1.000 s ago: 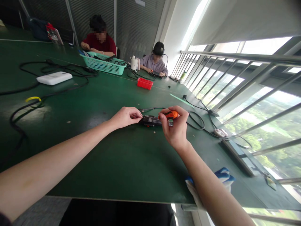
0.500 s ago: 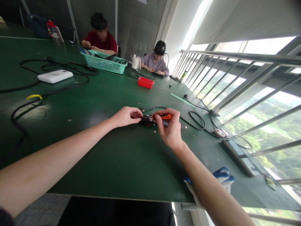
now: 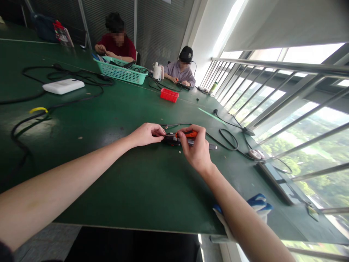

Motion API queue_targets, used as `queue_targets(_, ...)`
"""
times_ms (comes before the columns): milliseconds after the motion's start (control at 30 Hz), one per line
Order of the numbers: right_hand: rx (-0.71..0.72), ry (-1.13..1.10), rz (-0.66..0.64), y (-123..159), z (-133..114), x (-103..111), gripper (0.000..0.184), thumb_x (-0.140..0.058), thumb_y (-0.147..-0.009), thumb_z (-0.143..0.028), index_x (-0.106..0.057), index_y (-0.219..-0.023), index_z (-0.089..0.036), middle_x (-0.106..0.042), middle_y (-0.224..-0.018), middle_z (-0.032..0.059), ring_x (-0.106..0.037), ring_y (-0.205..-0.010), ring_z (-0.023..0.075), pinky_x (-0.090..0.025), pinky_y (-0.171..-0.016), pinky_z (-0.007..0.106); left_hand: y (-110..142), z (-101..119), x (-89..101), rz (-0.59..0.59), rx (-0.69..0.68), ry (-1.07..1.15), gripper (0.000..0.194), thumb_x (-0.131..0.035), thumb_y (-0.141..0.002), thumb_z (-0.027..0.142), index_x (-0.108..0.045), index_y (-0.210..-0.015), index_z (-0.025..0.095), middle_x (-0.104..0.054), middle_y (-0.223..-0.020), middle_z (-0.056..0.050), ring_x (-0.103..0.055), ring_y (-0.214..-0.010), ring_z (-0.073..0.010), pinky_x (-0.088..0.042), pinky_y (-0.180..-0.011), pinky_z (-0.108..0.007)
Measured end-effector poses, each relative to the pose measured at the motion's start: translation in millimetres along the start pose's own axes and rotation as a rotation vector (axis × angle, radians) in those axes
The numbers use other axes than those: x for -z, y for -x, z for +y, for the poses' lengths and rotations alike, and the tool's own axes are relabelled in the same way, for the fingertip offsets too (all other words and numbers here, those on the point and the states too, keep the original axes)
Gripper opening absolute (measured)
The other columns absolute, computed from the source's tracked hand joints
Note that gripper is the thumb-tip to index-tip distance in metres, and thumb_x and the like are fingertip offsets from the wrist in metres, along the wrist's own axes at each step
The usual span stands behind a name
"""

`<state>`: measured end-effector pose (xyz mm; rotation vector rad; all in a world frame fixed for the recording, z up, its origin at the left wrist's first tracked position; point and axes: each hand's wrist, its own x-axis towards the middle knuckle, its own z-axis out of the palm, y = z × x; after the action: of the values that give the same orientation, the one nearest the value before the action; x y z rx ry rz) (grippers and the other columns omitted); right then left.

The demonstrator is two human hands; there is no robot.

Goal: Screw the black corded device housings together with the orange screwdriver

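Note:
My right hand (image 3: 197, 151) is wrapped round an orange-handled screwdriver (image 3: 188, 134), whose thin shaft points left. Under it on the table lies a slim black corded tool (image 3: 171, 139) with red marks and a grey rod-like end at the right. Part of that tool is covered by my right hand. The fingertips of my left hand (image 3: 148, 134) are pinched together at the tool's left end, close to the screwdriver's tip. What exactly lies between those fingertips is too small to see. A tiny brass-coloured piece (image 3: 166, 127) lies just behind the tool.
A red bin (image 3: 169, 95) stands beyond my hands, with a teal basket (image 3: 122, 72) farther left. A white box (image 3: 64, 86) and black cables are at left. Blue-white gloves (image 3: 257, 207) lie under my right forearm. Two people sit across the table; a railing (image 3: 272, 67) runs along the right.
My right hand and the screwdriver have shifted very slightly to the left. My left hand stays in place. Across the table, an orange item now shows at one person's hand.

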<state>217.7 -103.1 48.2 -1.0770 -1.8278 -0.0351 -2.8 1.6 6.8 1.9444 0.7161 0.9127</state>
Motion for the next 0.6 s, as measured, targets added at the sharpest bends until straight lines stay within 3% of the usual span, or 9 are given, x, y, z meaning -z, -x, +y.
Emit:
queue_targets(167,0.045,0.123,-0.03,-2.3,-0.9,4.5,0.023,-0.054,-0.101,-0.043,-0.047,-0.114,-0.025,-0.074,-0.102,0.0043,-0.074,-0.084,0.0189,-0.057,-0.072,0.03,0.3,2.2,-0.4,0.017,0.003,-0.021,0.027,-0.078,-0.076,0.037,-0.073,-0.092,0.016,-0.077,-0.106,-0.009,-0.074,-0.093,-0.0223,-0.059,-0.093,-0.041)
queue_targets(333,0.161,0.372,0.048,-4.6,1.2,5.8,0.023,-0.059,-0.098,-0.042,-0.051,-0.11,-0.023,-0.071,-0.079,0.0008,-0.07,-0.066,0.0183,-0.049,-0.059,0.027,0.0,3.7,-0.8,0.017,0.002,-0.008,0.026,-0.079,-0.074,0.036,-0.073,-0.089,0.016,-0.076,-0.108,-0.01,-0.074,-0.092,-0.0223,-0.059,-0.093,-0.042)
queue_targets(467,0.248,0.372,0.035,-5.7,-3.9,4.8,0.024,-0.059,-0.095,-0.031,-0.049,-0.114,-0.023,-0.071,-0.09,0.0043,-0.069,-0.072,0.0193,-0.052,-0.066,0.03,0.5,3.7,0.0,0.018,0.004,-0.031,0.026,-0.078,-0.075,0.038,-0.073,-0.089,0.016,-0.076,-0.107,-0.009,-0.073,-0.092,-0.0223,-0.059,-0.091,-0.041)
queue_targets(600,0.27,0.362,0.02,-6.4,-3.8,6.2,0.022,-0.061,-0.095,-0.032,-0.05,-0.111,-0.023,-0.07,-0.088,0.0038,-0.068,-0.075,0.0202,-0.053,-0.07,0.032,0.6,2.7,0.2,0.005,-0.012,-0.035,0.026,-0.077,-0.077,0.039,-0.073,-0.09,0.016,-0.076,-0.107,-0.009,-0.073,-0.092,-0.0218,-0.059,-0.092,-0.04)
